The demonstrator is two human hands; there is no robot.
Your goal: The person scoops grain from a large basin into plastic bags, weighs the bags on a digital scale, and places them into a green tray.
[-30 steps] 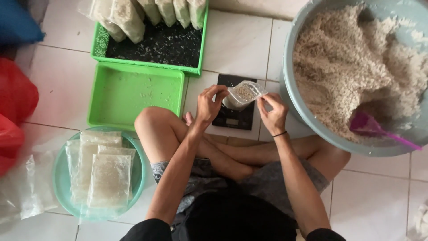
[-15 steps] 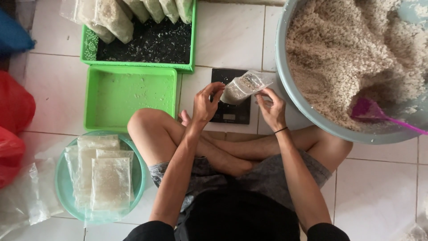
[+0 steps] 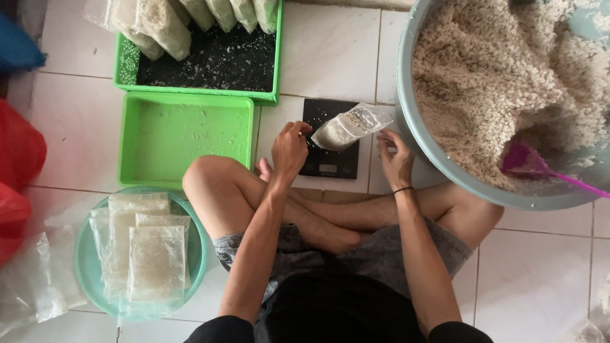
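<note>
A small clear plastic bag (image 3: 348, 126), partly filled with whitish grains, lies tilted above a black kitchen scale (image 3: 330, 164) on the tiled floor. My left hand (image 3: 289, 151) pinches the bag's lower left end. My right hand (image 3: 395, 162) has its fingertips at the bag's upper right end, close to the rim of a big grey basin (image 3: 406, 127). The basin is heaped with the same whitish grains, and a purple scoop (image 3: 526, 162) is stuck in them. I sit cross-legged behind the scale.
An empty green tray (image 3: 184, 136) lies left of the scale. Behind it a second green tray (image 3: 210, 67) holds several filled bags. A teal bowl (image 3: 86, 254) by my left knee holds flat sealed bags. Red bags (image 3: 19, 152) and loose clear plastic (image 3: 32, 286) lie at the left.
The bag has gone from nearly upright between both hands to tilted on its side over the scale. My left hand has shifted to its lower end.
</note>
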